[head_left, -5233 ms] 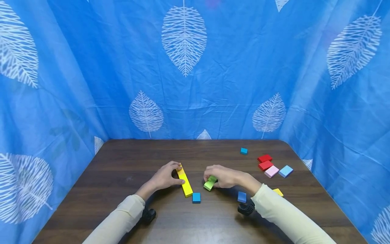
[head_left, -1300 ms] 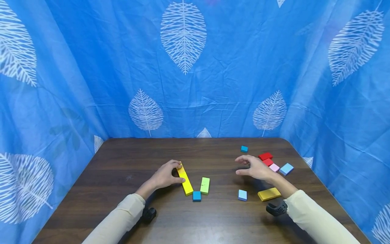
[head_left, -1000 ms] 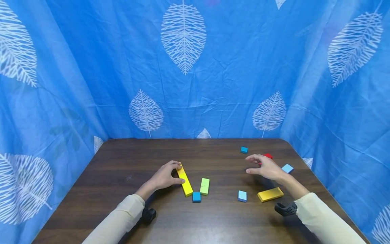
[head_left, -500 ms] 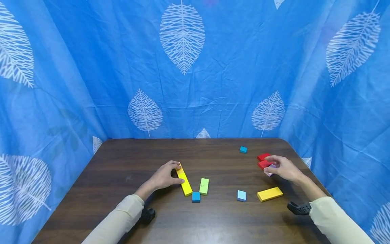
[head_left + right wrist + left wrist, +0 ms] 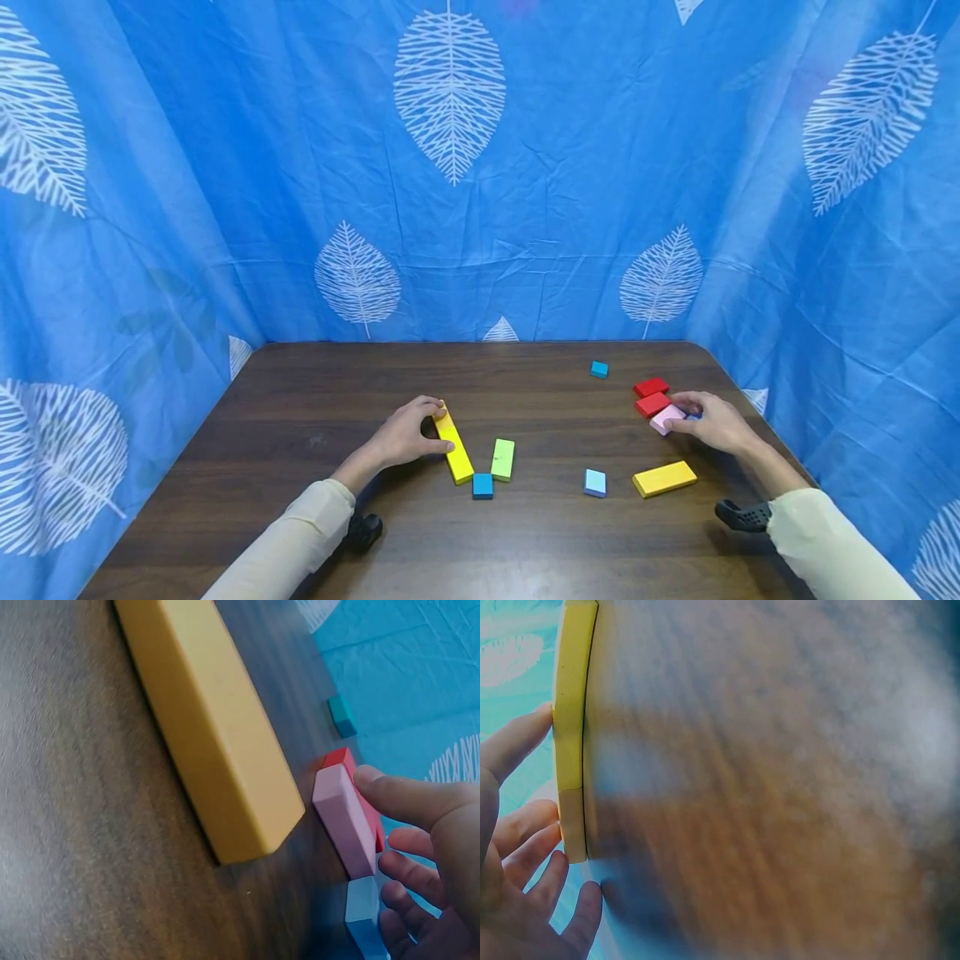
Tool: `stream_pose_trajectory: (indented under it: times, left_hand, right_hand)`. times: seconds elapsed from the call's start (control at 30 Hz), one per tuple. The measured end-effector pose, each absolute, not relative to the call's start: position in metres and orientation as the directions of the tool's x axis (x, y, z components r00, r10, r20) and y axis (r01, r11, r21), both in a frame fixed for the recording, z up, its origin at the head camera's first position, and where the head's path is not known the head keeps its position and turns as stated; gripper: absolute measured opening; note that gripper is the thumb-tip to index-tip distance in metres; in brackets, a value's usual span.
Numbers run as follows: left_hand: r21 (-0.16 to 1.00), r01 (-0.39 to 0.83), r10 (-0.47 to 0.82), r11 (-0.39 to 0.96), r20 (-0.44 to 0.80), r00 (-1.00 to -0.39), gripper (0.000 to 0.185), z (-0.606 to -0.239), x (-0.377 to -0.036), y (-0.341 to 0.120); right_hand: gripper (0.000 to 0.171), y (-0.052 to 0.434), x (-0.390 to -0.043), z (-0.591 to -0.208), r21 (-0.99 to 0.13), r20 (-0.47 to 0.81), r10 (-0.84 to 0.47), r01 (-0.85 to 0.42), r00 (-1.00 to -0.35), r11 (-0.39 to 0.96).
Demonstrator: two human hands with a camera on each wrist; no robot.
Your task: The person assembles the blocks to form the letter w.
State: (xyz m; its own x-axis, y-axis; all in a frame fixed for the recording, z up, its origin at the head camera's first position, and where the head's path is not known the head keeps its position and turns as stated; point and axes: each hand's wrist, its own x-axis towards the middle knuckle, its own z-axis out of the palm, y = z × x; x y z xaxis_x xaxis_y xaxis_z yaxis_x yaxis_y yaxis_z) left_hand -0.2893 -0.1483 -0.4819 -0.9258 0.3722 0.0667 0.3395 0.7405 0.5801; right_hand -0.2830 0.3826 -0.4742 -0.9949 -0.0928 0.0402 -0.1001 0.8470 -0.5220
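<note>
My right hand (image 5: 712, 421) sits at four o'clock on the table (image 5: 315, 392), thumb and fingers curled onto the pink block (image 5: 667, 419), pinching it where it lies beside the red blocks (image 5: 651, 397). A light blue block (image 5: 365, 911) lies under my fingers. My left hand (image 5: 405, 435) rests at seven o'clock, fingers and thumb curled round the far end of the yellow bar (image 5: 454, 446). A green block (image 5: 503, 459) lies just at its three o'clock; an orange block (image 5: 664, 478) lies at six o'clock of my right hand.
</note>
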Motion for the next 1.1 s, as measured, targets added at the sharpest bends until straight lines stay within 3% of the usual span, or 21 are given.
stream_pose_trajectory:
  times: [0.3,0.57,1.1]
  left_hand:
    - [0.578,0.339,0.374,0.742,0.063,-0.925,0.059,-0.484,-0.29,-0.148]
    - [0.582,0.341,0.376,0.738,0.064,-0.924,0.06,-0.485,-0.291,-0.148]
    - [0.578,0.342,0.373,0.741,0.069,-0.925,0.06,-0.483,-0.29,-0.148]
  right_hand:
    - [0.088,0.38,-0.287,-0.485,-0.455,0.051,-0.077,-0.092,-0.996,0.886]
    - [0.089,0.38,-0.287,-0.486,-0.477,0.052,-0.029,-0.05,-0.998,0.877]
    - [0.078,0.372,-0.285,-0.479,-0.513,0.133,-0.062,-0.122,-0.989,0.849]
